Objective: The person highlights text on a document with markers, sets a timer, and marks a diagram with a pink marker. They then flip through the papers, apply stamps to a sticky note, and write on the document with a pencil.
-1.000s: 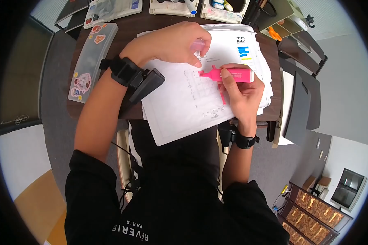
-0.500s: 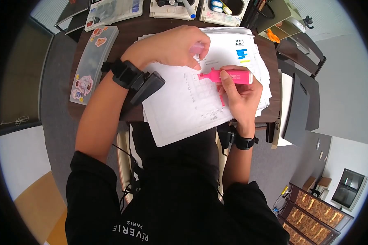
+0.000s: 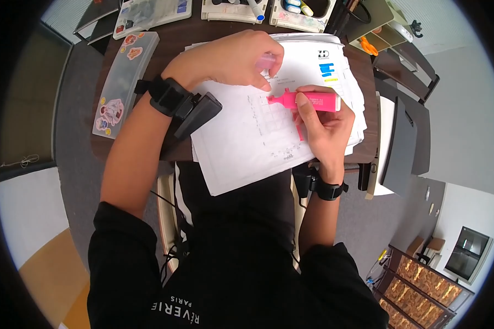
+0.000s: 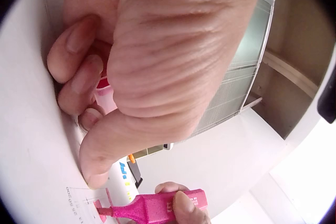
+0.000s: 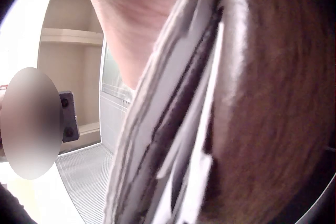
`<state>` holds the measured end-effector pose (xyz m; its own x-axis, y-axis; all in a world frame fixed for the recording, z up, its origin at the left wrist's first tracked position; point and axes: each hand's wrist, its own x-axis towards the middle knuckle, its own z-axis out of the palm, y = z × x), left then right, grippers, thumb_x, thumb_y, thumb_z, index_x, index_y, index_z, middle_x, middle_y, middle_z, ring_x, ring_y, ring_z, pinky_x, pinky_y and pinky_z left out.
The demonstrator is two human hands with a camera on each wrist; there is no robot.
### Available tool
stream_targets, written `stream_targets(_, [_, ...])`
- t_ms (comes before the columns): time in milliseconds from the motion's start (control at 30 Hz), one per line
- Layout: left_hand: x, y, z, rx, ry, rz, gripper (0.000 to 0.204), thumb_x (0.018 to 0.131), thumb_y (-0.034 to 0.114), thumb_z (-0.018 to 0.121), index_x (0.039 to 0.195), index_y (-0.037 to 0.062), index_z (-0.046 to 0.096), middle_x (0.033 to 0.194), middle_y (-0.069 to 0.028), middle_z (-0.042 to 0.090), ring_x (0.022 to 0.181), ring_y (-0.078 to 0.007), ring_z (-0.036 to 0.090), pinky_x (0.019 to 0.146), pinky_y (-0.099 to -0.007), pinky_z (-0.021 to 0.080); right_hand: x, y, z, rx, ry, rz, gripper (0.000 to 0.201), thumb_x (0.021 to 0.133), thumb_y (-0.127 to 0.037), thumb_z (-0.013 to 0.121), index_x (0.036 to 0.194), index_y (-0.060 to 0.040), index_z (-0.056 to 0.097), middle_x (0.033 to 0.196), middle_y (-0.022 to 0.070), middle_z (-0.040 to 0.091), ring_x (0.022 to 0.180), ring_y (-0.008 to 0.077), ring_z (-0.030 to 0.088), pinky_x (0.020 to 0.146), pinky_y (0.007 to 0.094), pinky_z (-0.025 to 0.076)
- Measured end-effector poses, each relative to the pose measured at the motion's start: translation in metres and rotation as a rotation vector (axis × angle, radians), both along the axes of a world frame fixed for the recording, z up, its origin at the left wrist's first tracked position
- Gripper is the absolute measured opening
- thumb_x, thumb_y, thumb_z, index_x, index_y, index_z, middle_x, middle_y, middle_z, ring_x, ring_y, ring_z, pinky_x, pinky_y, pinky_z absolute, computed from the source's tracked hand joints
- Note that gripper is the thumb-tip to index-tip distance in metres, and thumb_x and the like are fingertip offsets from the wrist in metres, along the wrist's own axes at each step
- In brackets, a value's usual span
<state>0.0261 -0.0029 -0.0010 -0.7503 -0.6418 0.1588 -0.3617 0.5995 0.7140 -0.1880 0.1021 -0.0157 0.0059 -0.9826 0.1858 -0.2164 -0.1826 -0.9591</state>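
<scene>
Pinching the pink highlighter (image 3: 315, 102) between thumb and fingers, the right hand (image 3: 330, 129) is closed about its barrel and holds it nearly flat, nib pointing toward the left hand (image 3: 230, 61). The nib (image 4: 104, 211) meets a small pink patch (image 4: 100, 203) in a faint printed grid on the top sheet (image 3: 230, 153). Curled fingers of the left hand hold a pale pink cap (image 3: 265, 62), partly hidden; its thumb tip is at the sheet, just beside the nib. Near the right hand lies a short pink line (image 3: 300, 132).

The top sheet lies aslant on a stack of papers (image 3: 351, 107), a corner jutting past the near edge of the bench (image 3: 175, 39). Blue marks (image 3: 326, 69) and a yellow one (image 3: 331, 80) show on the stack. A stickered case (image 3: 125, 77) lies left of the papers; two pen trays (image 3: 230, 17) (image 3: 304, 23) stand beyond them.
</scene>
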Motion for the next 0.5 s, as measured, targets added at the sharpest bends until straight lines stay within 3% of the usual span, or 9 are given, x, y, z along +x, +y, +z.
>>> stream_targets(100, [0.0,0.001,0.006,0.096,-0.029,0.003,0.03,0.073,0.008,0.083,0.084,0.0019,0.056,0.068,-0.0031,0.048,0.065,-0.0147,0.046,0.059,-0.0333,0.04,0.0,0.0,-0.004,-0.048,-0.133,-0.059,0.009,0.091,0.0,0.071,0.097,0.0054,0.069,0.082,0.0068,0.07,0.063,0.0079,0.06,0.056,0.023,0.048])
stream_targets(200, [-0.001,0.0,-0.002,0.034,0.066,-0.018,0.03,0.072,0.008,0.083,0.084,0.0021,0.057,0.067,-0.0023,0.047,0.063,-0.0146,0.045,0.059,-0.0331,0.039,-0.004,0.002,-0.006,-0.067,-0.171,-0.085,0.008,0.09,0.002,0.07,0.097,0.006,0.068,0.085,0.0083,0.07,0.064,0.009,0.061,0.057,0.0239,0.049])
stream_targets(433, [0.0,-0.001,-0.002,0.07,-0.035,0.018,0.03,0.073,0.008,0.084,0.084,0.0021,0.057,0.07,-0.0035,0.05,0.065,-0.015,0.048,0.061,-0.0332,0.042,-0.006,0.002,-0.006,-0.061,-0.144,-0.039,0.008,0.09,0.003,0.069,0.098,0.006,0.068,0.086,0.0087,0.07,0.064,0.0094,0.061,0.057,0.0245,0.05])
stream_targets(500, [0.0,-0.003,-0.009,-0.01,0.096,-0.033,0.03,0.073,0.008,0.084,0.084,0.0021,0.057,0.069,-0.0036,0.049,0.064,-0.0147,0.046,0.06,-0.0331,0.04,-0.004,0.003,-0.006,-0.071,-0.151,-0.045,0.008,0.091,0.002,0.069,0.098,0.0058,0.068,0.086,0.0086,0.07,0.063,0.0096,0.061,0.056,0.0244,0.05])
